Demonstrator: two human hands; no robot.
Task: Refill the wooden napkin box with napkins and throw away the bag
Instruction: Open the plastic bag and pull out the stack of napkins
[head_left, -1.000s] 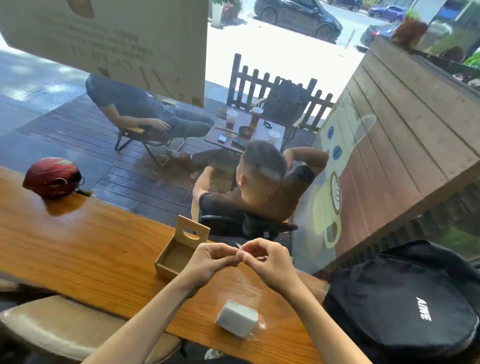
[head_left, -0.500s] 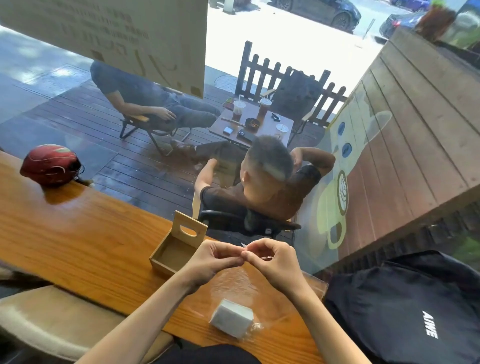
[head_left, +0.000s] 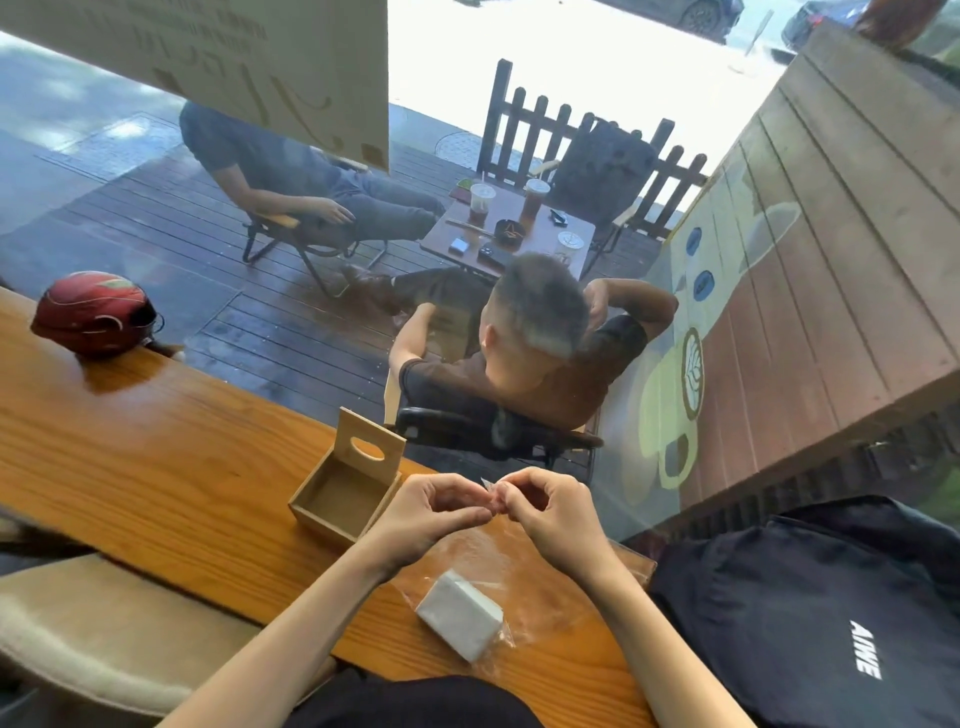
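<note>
The wooden napkin box (head_left: 343, 499) stands on the wooden counter (head_left: 156, 457) with its lid tipped up and nothing inside. A white stack of napkins (head_left: 460, 613) lies in a clear plastic bag (head_left: 483, 556) on the counter in front of me. My left hand (head_left: 426, 514) and my right hand (head_left: 550, 512) meet above the bag, and both pinch its top edge between thumb and fingers. The box sits just left of my left hand.
A red helmet (head_left: 93, 314) rests at the counter's far left. A black backpack (head_left: 831, 613) lies to the right of the counter end. A padded seat (head_left: 104, 618) is at lower left. Behind the window glass, people sit at an outdoor table.
My hands stay pinched together on the bag's top edge. The view has tilted down a little, and the napkin stack lies slightly more turned.
</note>
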